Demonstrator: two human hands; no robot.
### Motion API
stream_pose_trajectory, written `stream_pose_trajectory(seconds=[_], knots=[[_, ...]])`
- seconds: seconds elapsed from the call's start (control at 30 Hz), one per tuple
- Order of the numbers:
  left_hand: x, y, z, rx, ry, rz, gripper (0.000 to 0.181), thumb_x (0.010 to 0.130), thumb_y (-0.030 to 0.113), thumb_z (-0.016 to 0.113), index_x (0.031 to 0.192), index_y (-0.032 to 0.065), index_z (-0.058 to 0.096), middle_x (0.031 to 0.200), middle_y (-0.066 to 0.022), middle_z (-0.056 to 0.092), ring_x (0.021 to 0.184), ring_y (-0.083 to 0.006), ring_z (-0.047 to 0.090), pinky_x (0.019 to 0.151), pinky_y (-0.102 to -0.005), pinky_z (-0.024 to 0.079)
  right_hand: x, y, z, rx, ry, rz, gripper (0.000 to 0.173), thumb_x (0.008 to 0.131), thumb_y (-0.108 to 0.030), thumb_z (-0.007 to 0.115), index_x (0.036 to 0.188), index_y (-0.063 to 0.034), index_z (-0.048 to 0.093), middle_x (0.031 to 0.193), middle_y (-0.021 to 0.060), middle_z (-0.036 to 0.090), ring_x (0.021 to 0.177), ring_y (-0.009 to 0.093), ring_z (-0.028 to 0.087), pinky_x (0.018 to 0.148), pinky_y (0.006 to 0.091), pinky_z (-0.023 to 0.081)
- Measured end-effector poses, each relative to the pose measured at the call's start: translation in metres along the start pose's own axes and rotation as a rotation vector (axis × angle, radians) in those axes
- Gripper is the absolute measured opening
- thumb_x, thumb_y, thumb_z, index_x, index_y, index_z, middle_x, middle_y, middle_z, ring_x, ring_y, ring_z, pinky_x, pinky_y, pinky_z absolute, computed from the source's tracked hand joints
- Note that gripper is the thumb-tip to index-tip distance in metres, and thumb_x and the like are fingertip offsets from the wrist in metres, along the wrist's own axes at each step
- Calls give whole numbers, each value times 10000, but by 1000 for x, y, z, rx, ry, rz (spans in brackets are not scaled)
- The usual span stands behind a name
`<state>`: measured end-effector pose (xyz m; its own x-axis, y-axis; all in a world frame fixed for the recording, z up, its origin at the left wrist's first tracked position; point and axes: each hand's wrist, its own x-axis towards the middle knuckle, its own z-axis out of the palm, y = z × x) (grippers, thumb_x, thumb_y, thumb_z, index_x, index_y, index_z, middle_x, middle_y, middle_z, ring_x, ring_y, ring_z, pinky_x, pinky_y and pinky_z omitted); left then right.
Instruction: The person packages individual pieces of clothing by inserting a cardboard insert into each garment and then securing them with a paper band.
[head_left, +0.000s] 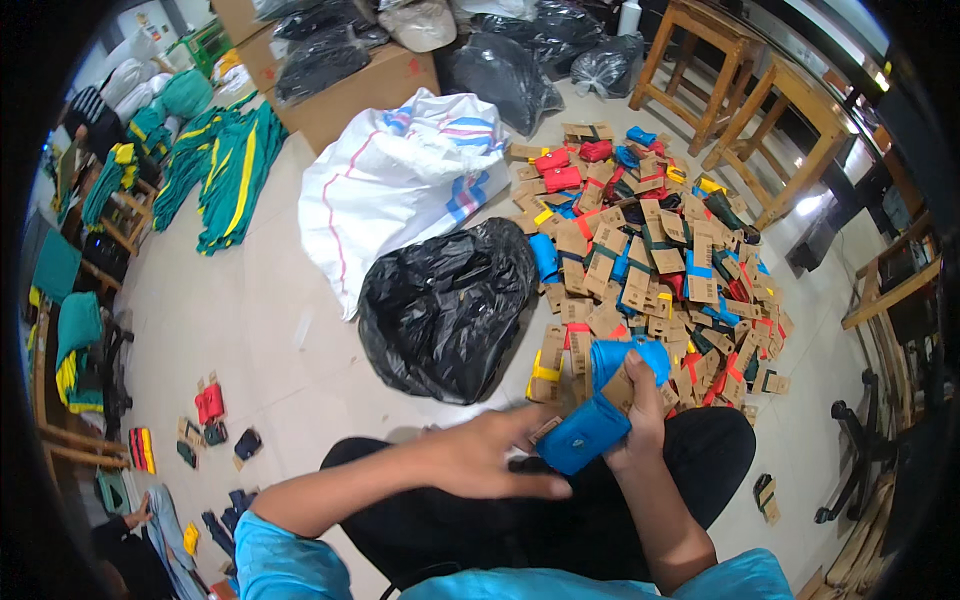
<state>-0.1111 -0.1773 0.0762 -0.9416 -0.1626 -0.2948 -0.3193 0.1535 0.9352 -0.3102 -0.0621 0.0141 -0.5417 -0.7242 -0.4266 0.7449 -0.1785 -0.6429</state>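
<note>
My right hand (643, 420) grips a bundle of blue folded fabric pouches with brown cardboard tags above my lap. The lower blue pouch (583, 436) has a round snap, and a second blue pouch (609, 360) sits above it under my thumb. Beside the lower pouch, my left hand (491, 454) is spread with thumb and fingers apart; whether its fingertips touch the tag is unclear. In front of my right knee lies a large pile of tagged fabric pouches (637, 266) in red, blue, yellow and dark green. A black plastic bag (450, 315) stands with its mouth spread wide left of the pile.
A white woven sack (397, 187) lies behind the black bag. Cardboard boxes (360, 94) and filled black bags (499, 79) stand beyond it. Wooden stools (795, 127) are at far right. Green-and-yellow garments (232, 176) and a few loose pouches (210, 405) lie leftward. Another person's hand (139, 514) shows lower left.
</note>
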Motion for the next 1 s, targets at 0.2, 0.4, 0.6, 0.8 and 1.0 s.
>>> stream_pose_trajectory(seconds=[0.2,0.4,0.6,0.8,1.0], knots=[[-11,8,14,-183,252,-31,507,924,340,853,1301,60,663,1038,-79,743,951,-130,699,810,-364,578,-11,-12,5,5,-12,-95,207,1047,-299,689,1145,-120,655,1041,10,716,921,143,712,812,343,587],[-18,-16,7,-350,327,283,470,937,349,838,1275,66,673,1082,-29,712,966,-94,639,833,-284,534,-24,-45,33,-97,-333,-169,236,1060,-316,676,1173,-109,663,1041,1,719,916,126,715,799,322,592],[-20,-22,8,-725,659,255,446,982,304,787,1309,41,638,1186,-50,696,1026,-135,654,894,-309,555,19,-68,37,-393,-137,-246,286,1042,-389,710,1138,-123,662,957,-26,688,781,86,658,680,247,527],[-17,-46,11,-1167,986,407,495,1005,293,783,1366,40,558,1181,-87,689,1050,-154,693,883,-316,599,13,-38,29,-526,-333,-122,367,954,-172,701,1273,-26,592,1111,53,668,922,149,677,786,314,569],[-16,-65,5,-1189,1261,461,516,964,274,840,1301,55,516,1099,-50,666,962,-123,683,825,-284,593,-7,-15,30,-380,-408,202,451,922,-104,704,1339,-26,551,1156,72,652,1028,165,680,895,352,589]])
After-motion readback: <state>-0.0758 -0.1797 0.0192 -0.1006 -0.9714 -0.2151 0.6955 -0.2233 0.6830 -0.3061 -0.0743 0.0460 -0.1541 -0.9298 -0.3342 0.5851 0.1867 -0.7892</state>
